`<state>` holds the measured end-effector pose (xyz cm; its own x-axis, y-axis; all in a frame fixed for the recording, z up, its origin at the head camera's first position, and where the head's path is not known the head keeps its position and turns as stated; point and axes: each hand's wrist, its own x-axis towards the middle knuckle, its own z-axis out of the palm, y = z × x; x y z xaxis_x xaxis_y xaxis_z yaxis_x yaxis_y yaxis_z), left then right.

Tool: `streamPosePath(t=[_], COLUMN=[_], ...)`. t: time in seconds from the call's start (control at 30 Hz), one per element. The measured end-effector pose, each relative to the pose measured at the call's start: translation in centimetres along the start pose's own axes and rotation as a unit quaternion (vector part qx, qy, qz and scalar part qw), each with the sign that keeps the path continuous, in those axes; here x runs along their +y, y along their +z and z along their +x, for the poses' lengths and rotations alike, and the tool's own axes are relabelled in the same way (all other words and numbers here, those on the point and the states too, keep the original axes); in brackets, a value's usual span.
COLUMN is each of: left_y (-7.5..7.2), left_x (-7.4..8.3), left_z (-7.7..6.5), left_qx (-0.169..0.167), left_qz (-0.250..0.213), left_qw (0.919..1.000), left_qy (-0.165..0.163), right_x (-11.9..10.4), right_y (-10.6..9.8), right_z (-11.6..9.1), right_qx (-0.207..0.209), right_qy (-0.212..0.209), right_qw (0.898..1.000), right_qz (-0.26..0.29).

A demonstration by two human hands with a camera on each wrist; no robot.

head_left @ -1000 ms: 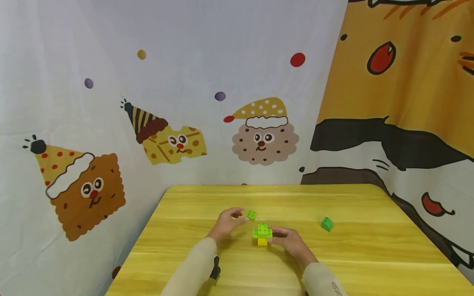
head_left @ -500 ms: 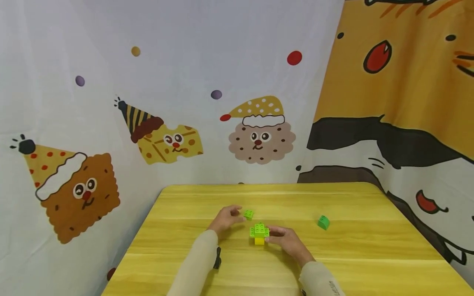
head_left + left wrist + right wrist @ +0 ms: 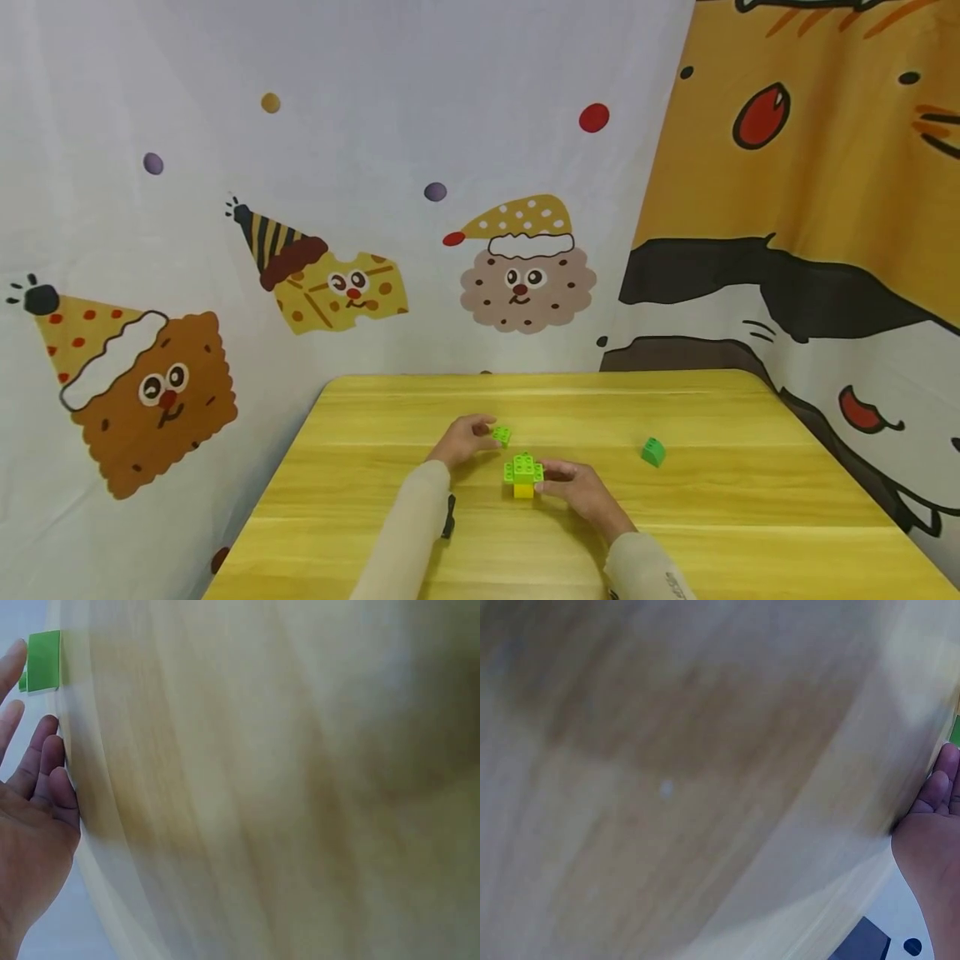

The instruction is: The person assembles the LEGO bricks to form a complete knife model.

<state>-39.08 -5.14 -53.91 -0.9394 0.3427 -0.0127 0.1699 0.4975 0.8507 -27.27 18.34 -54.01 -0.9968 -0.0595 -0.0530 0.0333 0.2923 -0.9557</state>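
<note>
My left hand [image 3: 462,440] reaches beside a small lime-green toy brick [image 3: 502,435], fingers loosely bent and spread. In the left wrist view, that brick [image 3: 43,661] stands just past the fingertips, without a clear grip on it. Closer to me is a small stack [image 3: 523,475] of toy bricks, lime-green ones on top of a yellow brick [image 3: 523,492]. At its right side lies my right hand [image 3: 587,490], relaxed, fingertips at the stack's edge; whether they touch it is hard to tell. The right wrist view shows part of the right hand [image 3: 934,825] and a sliver of green.
A darker green brick [image 3: 653,452] with a curved side sits on the right part of the wooden table [image 3: 720,550]. Behind the table hangs a white cloth [image 3: 360,125] printed with cartoon figures.
My left hand has moved slightly right, nearer the small lime-green brick. The right hand stays beside the stack. The head view has shifted a little.
</note>
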Motion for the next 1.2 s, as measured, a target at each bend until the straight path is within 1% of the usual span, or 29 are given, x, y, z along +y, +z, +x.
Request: streamPosePath(t=[0.27, 0.4, 0.6, 0.83, 1.07, 1.2], left_y=[-0.07, 0.1, 0.24, 0.33, 0.36, 0.23], left_x=[-0.04, 0.08, 0.61, 0.28, 0.14, 0.26], left_z=[0.46, 0.57, 0.4, 0.55, 0.59, 0.44], left_qx=[-0.012, -0.016, -0.012, -0.003, 0.007, 0.012], left_qz=[0.009, 0.021, 0.029, 0.049, 0.049, 0.05], left_qw=[0.9999, 0.9997, 0.9995, 0.9987, 0.9987, 0.9986], left_qy=[0.001, 0.003, 0.003, 0.012, 0.014, 0.012], right_x=[0.0, -0.01, 0.11, 0.26, 0.36, 0.37], right_y=[0.02, -0.06, -0.1, -0.2, -0.11, -0.03], right_z=[0.11, 0.06, 0.2, 0.41, 0.36, 0.36], right_qx=[0.002, 0.0, -0.001, -0.007, -0.008, -0.005], right_qy=[0.002, 0.002, -0.001, -0.003, -0.005, 0.001], right_qw=[1.0, 1.0, 1.0, 1.0, 1.0, 1.0], right_qz=[-0.008, -0.01, -0.002, 0.0, -0.002, 0.0])
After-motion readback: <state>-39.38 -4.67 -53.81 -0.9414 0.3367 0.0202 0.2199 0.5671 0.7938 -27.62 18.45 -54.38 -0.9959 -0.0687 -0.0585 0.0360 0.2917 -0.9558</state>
